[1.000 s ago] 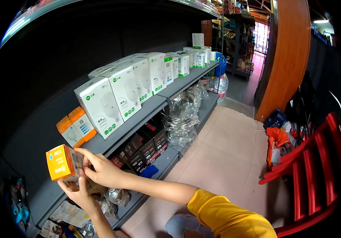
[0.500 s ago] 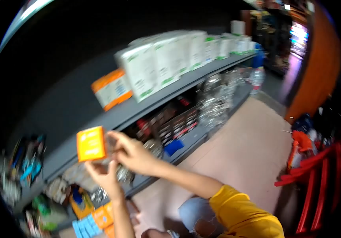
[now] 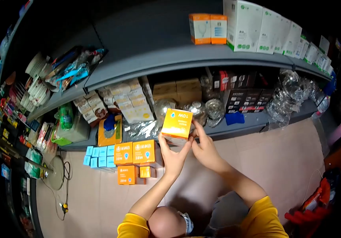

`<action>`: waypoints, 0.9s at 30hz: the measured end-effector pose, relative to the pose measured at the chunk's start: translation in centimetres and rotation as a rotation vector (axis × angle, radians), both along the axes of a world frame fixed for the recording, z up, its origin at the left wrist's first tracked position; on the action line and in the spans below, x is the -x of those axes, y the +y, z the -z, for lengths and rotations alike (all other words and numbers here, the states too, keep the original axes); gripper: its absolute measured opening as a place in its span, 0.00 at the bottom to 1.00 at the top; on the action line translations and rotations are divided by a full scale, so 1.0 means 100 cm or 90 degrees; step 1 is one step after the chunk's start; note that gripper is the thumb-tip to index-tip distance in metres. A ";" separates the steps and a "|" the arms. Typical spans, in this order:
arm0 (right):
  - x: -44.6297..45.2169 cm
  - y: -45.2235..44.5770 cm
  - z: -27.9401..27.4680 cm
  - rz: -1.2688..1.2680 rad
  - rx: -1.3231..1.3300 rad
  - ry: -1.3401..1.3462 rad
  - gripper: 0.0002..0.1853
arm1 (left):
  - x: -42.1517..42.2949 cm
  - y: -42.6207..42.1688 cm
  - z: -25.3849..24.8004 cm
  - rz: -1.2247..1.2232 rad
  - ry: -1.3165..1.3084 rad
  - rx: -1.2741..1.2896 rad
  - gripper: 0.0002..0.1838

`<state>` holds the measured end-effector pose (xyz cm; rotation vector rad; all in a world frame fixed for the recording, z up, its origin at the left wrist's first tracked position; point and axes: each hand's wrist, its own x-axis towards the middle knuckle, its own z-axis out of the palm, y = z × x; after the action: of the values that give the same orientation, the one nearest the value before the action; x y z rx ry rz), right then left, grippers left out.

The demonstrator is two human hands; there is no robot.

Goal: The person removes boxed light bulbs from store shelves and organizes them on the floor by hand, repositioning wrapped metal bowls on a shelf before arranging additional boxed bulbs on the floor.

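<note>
Two bare hands hold a small orange-topped box (image 3: 177,123) between them, raised above the pale floor (image 3: 265,158) and in front of the shelving. Its bright top face is turned up to the camera, and the "10W" printed on it reads upside down. The left hand (image 3: 174,159) has a partly closed grip from below and the left, with the fingers along the box's left side and the thumb at its lower right corner. The right hand (image 3: 207,150) closes lightly on the right side, its fingers bent against that edge and its thumb close to the left thumb. Below and to the left, three large orange boxes (image 3: 144,152) stand on the floor with a smaller orange box (image 3: 145,172) among them, and a group of light-blue boxes (image 3: 102,157) sits just beside them. On the upper shelf (image 3: 146,67), two orange-and-white boxes (image 3: 208,29) stand next to a row of white boxes (image 3: 246,27) with green markings. The lower shelf holds brown cartons (image 3: 177,91), dark boxes (image 3: 246,100) and plastic-wrapped goods (image 3: 291,95), with a blue item (image 3: 234,118) at the front edge. A round base (image 3: 55,174) stands on the floor at the left, near a dark cable (image 3: 67,178).
</note>
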<state>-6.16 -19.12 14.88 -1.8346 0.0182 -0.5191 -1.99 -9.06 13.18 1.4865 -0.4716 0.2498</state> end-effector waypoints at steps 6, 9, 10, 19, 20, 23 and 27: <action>0.002 0.003 0.022 -0.070 0.041 0.009 0.26 | 0.004 0.011 0.026 0.029 0.095 0.069 0.29; 0.001 0.007 0.031 -0.111 0.046 0.084 0.26 | 0.006 0.019 0.038 0.030 0.126 0.094 0.29; 0.000 0.007 0.035 -0.124 0.064 0.116 0.27 | 0.006 0.024 0.045 0.018 0.129 0.096 0.29; -0.017 0.036 0.095 -0.270 0.107 0.254 0.24 | 0.020 0.075 0.116 -0.081 0.226 -0.030 0.33; -0.021 0.041 0.104 -0.299 0.080 0.277 0.23 | 0.022 0.081 0.123 -0.109 0.238 -0.051 0.33; -0.024 0.059 0.136 -0.313 0.120 0.296 0.22 | 0.030 0.098 0.151 -0.136 0.252 -0.020 0.32; -0.012 0.078 0.217 -0.343 0.049 0.325 0.20 | 0.049 0.115 0.199 -0.191 0.287 -0.039 0.34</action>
<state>-4.92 -11.30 -6.86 -1.9033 -0.1487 0.3311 -6.92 2.40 -6.76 1.6148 0.1070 0.1278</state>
